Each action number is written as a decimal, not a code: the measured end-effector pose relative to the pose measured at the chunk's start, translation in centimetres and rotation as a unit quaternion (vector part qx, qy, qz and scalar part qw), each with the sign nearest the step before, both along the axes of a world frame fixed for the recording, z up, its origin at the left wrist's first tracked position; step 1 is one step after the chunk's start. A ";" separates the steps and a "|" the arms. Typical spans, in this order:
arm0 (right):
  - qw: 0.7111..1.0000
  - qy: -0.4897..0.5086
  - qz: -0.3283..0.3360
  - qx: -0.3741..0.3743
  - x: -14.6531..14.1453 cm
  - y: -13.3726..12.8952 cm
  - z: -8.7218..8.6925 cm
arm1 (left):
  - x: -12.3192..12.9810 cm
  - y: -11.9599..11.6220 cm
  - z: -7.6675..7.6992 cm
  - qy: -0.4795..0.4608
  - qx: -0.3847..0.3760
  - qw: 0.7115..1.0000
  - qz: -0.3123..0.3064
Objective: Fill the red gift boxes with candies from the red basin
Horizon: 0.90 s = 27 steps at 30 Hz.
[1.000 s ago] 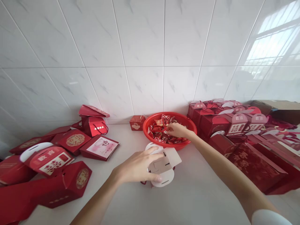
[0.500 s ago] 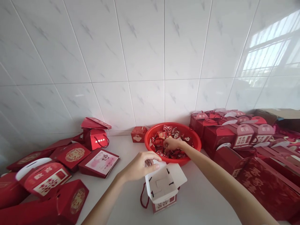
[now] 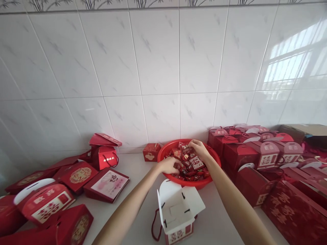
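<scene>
A round red plastic basin (image 3: pixel 217 160) holds a heap of small red wrapped candies (image 3: pixel 196 162). Over the basin's near left side, my left hand (image 3: pixel 170 166) has its fingers curled down into the candies; what they grip, if anything, is hidden. My right hand (image 3: pixel 199 149) is at the far right part of the heap, fingers bent together at the packets, and I cannot make out what lies between them. In front of the basin stands a red gift box (image 3: pixel 176 207) with its white-lined flaps open, a dark red cord handle hanging at its left.
Red gift boxes (image 3: pixel 265 154) with rounded handles crowd the right side. More red boxes (image 3: pixel 79 173) lie at the left, some flat. A small red box (image 3: pixel 151 152) sits beside the basin against the tiled wall (image 3: pixel 160 115). A cardboard box (image 3: pixel 306 131) is at far right.
My left hand has left the open box and moved up and right into the basin. The right hand has shifted right and farther back over the candies. The camera view has tilted up.
</scene>
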State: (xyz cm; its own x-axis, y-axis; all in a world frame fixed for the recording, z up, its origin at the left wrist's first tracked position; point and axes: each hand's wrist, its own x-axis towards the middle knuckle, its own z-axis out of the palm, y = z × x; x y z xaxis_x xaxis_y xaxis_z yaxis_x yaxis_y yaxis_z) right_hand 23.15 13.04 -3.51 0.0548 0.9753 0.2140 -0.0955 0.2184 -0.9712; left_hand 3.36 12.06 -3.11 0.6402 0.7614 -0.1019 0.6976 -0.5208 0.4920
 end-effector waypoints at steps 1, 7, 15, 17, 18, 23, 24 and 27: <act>0.999 0.037 -0.012 -0.007 0.2 0.1 0.1 | 0.4 0.5 -0.4 0.033 -0.018 0.999 -0.011; 0.974 0.210 -0.041 -0.068 1.6 0.8 0.7 | 1.8 1.7 -2.4 0.103 -0.071 0.992 -0.025; 0.938 0.316 0.051 -0.130 1.5 -2.0 1.6 | 2.1 1.6 -2.4 -0.102 -0.085 0.990 0.044; 0.934 0.319 0.063 -0.144 1.4 -2.9 1.4 | 2.1 1.8 -2.3 -0.189 -0.094 0.975 0.075; 0.933 0.318 0.065 -0.152 1.3 -3.4 1.2 | 2.0 1.9 -2.3 -0.229 -0.101 0.964 0.090; 0.938 0.299 0.028 -0.174 1.1 -4.3 0.2 | 1.9 2.4 -2.3 -0.345 -0.163 0.915 0.131; 0.940 0.295 0.016 -0.174 1.0 -4.3 0.1 | 1.9 2.4 -2.3 -0.356 -0.175 0.908 0.133; 0.946 0.278 -0.009 -0.165 0.7 -4.4 -0.2 | 1.7 2.1 -2.0 -0.380 -0.194 0.895 0.128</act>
State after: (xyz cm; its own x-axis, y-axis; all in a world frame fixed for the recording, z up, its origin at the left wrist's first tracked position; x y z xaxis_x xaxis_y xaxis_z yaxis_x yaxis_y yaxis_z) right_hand 23.89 8.66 -3.68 0.0872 0.9816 -0.1699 -0.6107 -0.0820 -0.7876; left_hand 5.05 14.11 -5.09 0.4459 0.8951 -0.0001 0.1563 -0.0778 0.9846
